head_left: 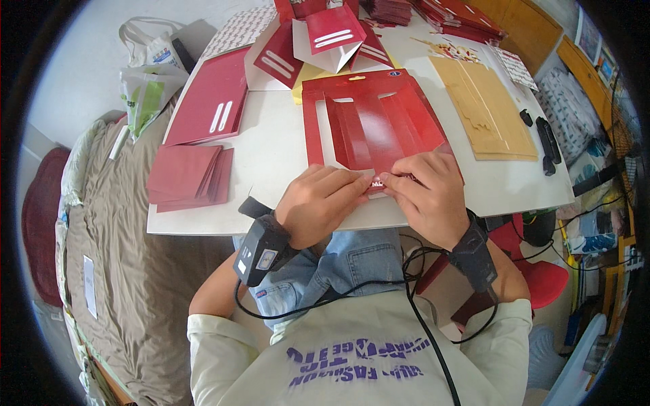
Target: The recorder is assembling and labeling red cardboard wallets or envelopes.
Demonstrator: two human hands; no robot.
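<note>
A red cardboard box blank with a cut-out window lies on the white table, its near edge toward me. My left hand pinches that near edge, fingers pressed together. Close beside it, my right hand grips the same edge with thumb and bent fingers. Between the two hands a small strip of the red card shows, partly folded. Whatever lies beneath the fingertips is hidden. Dark devices with cables are strapped on both wrists.
To the left lie stacked dark red sheets and smaller red cards. Folded red-and-white boxes stand behind. On the right are a tan cardboard sheet, paper scraps and a black tool. A bed adjoins the table's left.
</note>
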